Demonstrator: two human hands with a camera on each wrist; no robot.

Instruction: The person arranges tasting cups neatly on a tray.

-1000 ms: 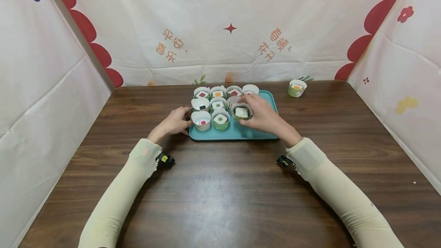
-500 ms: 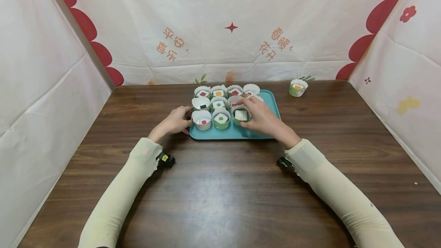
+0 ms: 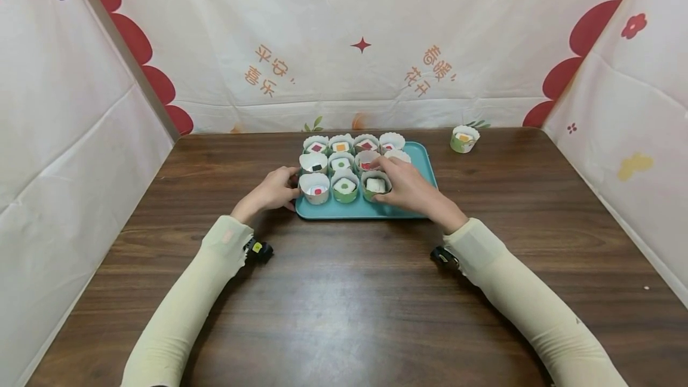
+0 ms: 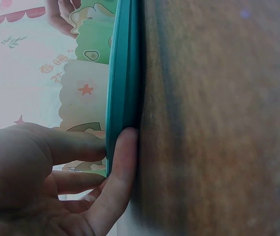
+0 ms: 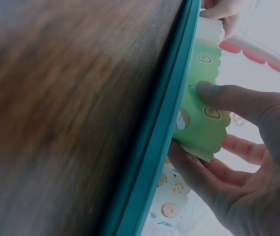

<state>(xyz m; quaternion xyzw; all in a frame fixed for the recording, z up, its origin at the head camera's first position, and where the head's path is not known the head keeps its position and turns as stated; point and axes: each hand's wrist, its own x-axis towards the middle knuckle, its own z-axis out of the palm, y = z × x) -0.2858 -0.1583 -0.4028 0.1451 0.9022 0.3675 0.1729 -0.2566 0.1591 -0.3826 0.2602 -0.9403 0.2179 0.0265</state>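
A turquoise tray [image 3: 333, 212] lies on the table, bearing rows of paper baking cups. At its left edge my left hand [image 3: 273, 188] holds the rim, with fingers [image 4: 122, 155] against its outer side in the left wrist view. My right hand [image 3: 409, 186] grips a green baking cup [image 5: 199, 110] between thumb and fingers, in the front row of the tray. Inside that cup is a plain white block [image 3: 375, 185]. To its left stand another green cup [image 3: 344, 195] and a white cup [image 3: 314, 196]. The gripped cup's base is hidden behind the tray rim.
A separate green cup [image 3: 464, 140] with a yellow-orange mark inside stands at the table's back right. Printed cloth [image 3: 344, 88] hangs behind the table and along both sides. The wooden table [image 3: 322, 303] extends in front of the tray.
My right hand has moved slightly left and down with the green cup, which now lines up with the front-row cups. My left hand has stayed at the tray's left edge.
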